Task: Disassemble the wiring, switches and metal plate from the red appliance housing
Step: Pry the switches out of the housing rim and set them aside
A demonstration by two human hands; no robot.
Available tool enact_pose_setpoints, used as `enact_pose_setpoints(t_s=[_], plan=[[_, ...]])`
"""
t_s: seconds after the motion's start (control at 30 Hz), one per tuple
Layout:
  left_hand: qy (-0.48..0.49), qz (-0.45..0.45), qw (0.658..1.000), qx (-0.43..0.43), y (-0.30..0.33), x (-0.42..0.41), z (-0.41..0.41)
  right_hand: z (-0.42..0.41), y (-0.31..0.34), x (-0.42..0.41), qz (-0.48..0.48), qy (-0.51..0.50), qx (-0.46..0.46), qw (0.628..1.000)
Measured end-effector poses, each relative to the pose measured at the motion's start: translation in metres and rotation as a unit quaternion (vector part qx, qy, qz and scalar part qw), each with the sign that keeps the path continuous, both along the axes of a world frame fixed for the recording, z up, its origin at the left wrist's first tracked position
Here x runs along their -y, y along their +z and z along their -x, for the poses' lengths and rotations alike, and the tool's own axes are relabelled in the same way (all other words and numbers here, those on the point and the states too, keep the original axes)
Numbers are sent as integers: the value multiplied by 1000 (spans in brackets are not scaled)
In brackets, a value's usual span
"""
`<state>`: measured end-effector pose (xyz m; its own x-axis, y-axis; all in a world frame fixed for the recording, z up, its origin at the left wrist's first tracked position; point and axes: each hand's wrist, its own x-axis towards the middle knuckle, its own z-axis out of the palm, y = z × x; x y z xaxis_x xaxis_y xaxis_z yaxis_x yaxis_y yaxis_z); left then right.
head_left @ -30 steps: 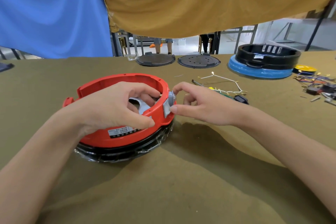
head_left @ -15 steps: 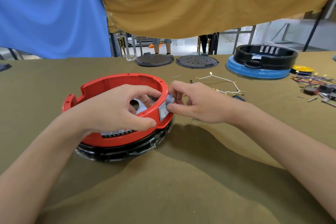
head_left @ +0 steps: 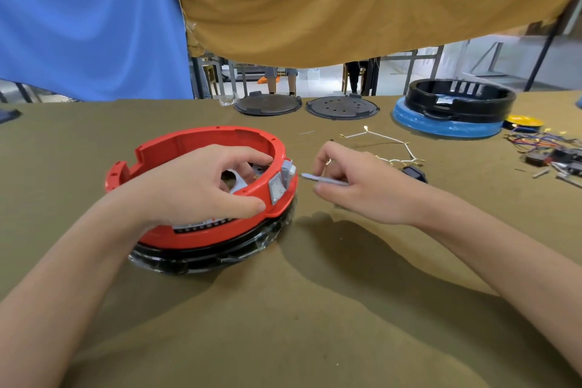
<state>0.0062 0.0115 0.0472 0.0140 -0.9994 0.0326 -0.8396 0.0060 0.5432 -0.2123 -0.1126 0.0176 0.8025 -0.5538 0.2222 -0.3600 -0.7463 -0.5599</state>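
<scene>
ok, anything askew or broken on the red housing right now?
Yes. Of the two grey switches, one juts out of the red housing wall, tilted, while its neighbour sits flush. The right hand pinches a thin grey piece beside them; whether it broke off is unclear.

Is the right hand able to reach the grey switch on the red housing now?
Probably yes. The right hand sits just beside the grey switch with nothing between them, but it already pinches a small grey piece. The left hand grips the red housing.
</scene>
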Motion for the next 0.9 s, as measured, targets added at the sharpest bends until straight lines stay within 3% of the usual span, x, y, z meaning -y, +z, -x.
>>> enact_pose_setpoints(t_s=[0.07, 0.23, 0.57, 0.73, 0.9], plan=[[13, 8, 1000, -7, -1, 1, -2, -3, -3, -7, -17, -19, -4, 1000], [23, 11, 1000, -7, 0, 0, 0, -14, -8, -25, -94, -57, 88, 990], [-4, 58, 998, -7, 0, -1, 10, -39, -28, -54, -117, -158, 155, 968], [-30, 51, 998, 18, -1, 0, 16, -62, -33, -64, -249, -203, 207, 924], [-26, 55, 998, 32, -4, -1, 19, -60, -25, -58, -224, -228, 178, 931]])
